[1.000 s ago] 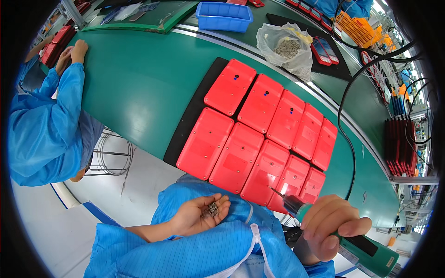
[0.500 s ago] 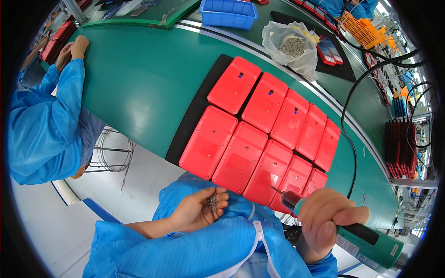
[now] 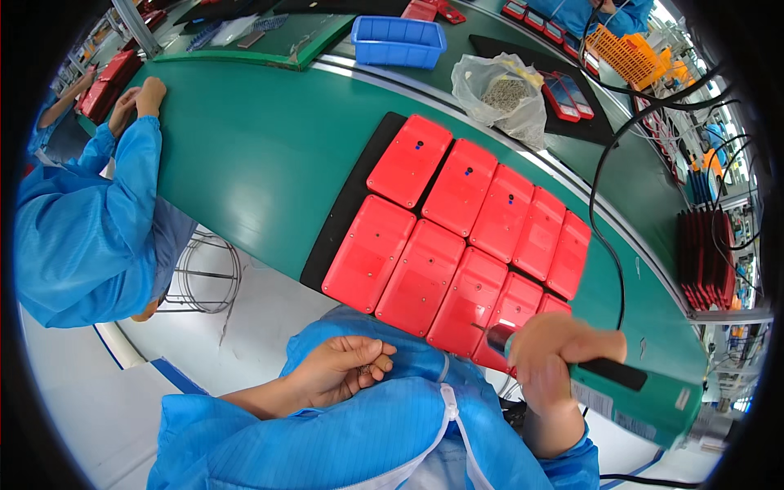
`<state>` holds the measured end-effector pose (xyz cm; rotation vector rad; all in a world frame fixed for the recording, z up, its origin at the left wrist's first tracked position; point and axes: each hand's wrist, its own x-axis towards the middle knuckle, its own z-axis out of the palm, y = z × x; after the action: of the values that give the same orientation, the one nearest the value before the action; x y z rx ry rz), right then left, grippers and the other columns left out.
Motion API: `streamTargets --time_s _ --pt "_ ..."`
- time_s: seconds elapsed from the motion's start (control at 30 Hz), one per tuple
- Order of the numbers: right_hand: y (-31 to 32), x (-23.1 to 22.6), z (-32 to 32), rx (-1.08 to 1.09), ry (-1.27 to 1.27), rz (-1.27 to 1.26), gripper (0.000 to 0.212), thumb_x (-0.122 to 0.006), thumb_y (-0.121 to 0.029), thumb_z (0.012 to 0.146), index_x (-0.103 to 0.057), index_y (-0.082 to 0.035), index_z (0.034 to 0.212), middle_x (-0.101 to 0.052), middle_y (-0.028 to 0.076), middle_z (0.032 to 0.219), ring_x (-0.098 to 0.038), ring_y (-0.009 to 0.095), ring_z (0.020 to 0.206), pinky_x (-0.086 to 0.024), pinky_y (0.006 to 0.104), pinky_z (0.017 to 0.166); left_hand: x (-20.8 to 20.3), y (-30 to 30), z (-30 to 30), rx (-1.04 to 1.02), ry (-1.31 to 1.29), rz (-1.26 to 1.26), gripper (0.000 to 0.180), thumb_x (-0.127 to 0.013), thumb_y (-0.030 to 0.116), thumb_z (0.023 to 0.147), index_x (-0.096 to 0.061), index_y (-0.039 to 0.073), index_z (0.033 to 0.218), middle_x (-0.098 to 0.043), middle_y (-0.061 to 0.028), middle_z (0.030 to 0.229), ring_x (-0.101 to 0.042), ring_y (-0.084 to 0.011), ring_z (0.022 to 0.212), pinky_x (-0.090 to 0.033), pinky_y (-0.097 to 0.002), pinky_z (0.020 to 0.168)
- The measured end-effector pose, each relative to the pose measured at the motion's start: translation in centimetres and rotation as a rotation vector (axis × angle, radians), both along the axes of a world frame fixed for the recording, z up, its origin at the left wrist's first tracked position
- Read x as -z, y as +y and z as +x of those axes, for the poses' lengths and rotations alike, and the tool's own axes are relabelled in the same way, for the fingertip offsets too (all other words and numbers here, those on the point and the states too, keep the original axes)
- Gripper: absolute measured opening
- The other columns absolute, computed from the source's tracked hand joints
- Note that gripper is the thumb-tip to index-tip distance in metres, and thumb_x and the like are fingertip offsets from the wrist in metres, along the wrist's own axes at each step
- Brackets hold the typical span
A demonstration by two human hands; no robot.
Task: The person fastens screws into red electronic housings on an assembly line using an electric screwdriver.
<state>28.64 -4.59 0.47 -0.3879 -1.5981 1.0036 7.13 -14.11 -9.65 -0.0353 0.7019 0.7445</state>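
Observation:
My right hand (image 3: pixel 551 355) is wrapped round a green electric screwdriver (image 3: pixel 637 396), blurred by motion. The tool's dark tip is over the near row of red plastic covers, around the cover second from the right end. In front of my body, my left hand (image 3: pixel 343 371) is closed, thumb against the fingers, over small metal screws (image 3: pixel 365 370) mostly hidden in the palm. Two rows of red covers (image 3: pixel 369 255) lie on a black mat (image 3: pixel 327 253), with screw holes at their corners and middles. Several far-row covers have a small dark round hole and a blue mark.
Beyond the covers, a clear plastic bag (image 3: pixel 478 90) of screws sits by a blue bin (image 3: pixel 398 42). A black cable (image 3: pixel 600 212) curves along the right. On the left, a person in a blue smock (image 3: pixel 90 237) sits at the green table (image 3: pixel 245 139).
My left fingers have curled over the screws and the thumb has come in. The screwdriver and my right hand have shifted slightly left. The whole view has moved a little.

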Motion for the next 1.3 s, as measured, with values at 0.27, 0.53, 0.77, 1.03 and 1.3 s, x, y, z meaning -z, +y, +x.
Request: streamTargets --time_s 0.27,0.53,0.77,1.03,1.3 --pt "-1.8 -1.7 2.7 0.16 0.283 -0.046 0.02 -0.05 -0.001 0.077 -0.036 -0.005 0.091 -0.046 0.006 0.055 -0.045 0.016 0.04 -0.039 0.027 0.035 -3.7 1.8 2.8 0.13 -0.007 0.202 0.027 -0.049 0.027 0.087 -0.058 0.002 0.093 -0.055 -0.0028 0.074 -0.046 -0.0063 0.059 -0.039 -0.0164 0.055" --pt "-5.3 -3.5 4.6 0.208 0.306 0.108 0.013 -0.046 -0.011 0.083 -0.039 -0.007 0.093 -0.042 -0.001 0.052 -0.044 0.01 0.041 -0.035 0.0238 0.047 -5.5 5.0 7.8 0.211 -0.003 0.255 0.032 -0.045 0.032 0.088 -0.058 0.003 0.097 -0.047 -0.002 0.066 -0.033 -0.0077 0.052 -0.028 -0.0197 0.046" --pt "-5.6 -2.8 5.0 0.26 0.316 0.196 0.016 -0.051 -0.012 0.082 -0.041 -0.007 0.092 -0.047 -0.001 0.052 -0.047 0.009 0.039 -0.038 0.0234 0.047 -5.0 5.2 9.4 0.247 -0.003 0.133 0.034 -0.045 0.032 0.088 -0.056 0.001 0.096 -0.049 -0.0026 0.069 -0.034 -0.0077 0.051 -0.028 -0.0202 0.045" --pt "-5.1 -2.9 5.2 0.076 0.311 0.225 0.02 -0.049 -0.012 0.084 -0.04 -0.006 0.101 -0.043 0.002 0.059 -0.043 0.011 0.045 -0.039 0.0223 0.04 -4.6 5.0 9.9 0.3 -0.033 0.172 0.038 -0.041 0.034 0.089 -0.052 -0.002 0.096 -0.049 -0.0027 0.068 -0.033 -0.007 0.049 -0.027 -0.0193 0.044" --pt "-5.1 -2.9 5.3 0.047 0.294 0.224 0.018 -0.049 -0.011 0.083 -0.04 -0.006 0.098 -0.043 0.002 0.059 -0.043 0.011 0.044 -0.04 0.0226 0.04 -4.7 4.8 10.4 0.341 -0.009 0.214 0.04 -0.039 0.036 0.09 -0.052 -0.001 0.095 -0.046 -0.0014 0.065 -0.032 -0.007 0.048 -0.027 -0.0197 0.045"
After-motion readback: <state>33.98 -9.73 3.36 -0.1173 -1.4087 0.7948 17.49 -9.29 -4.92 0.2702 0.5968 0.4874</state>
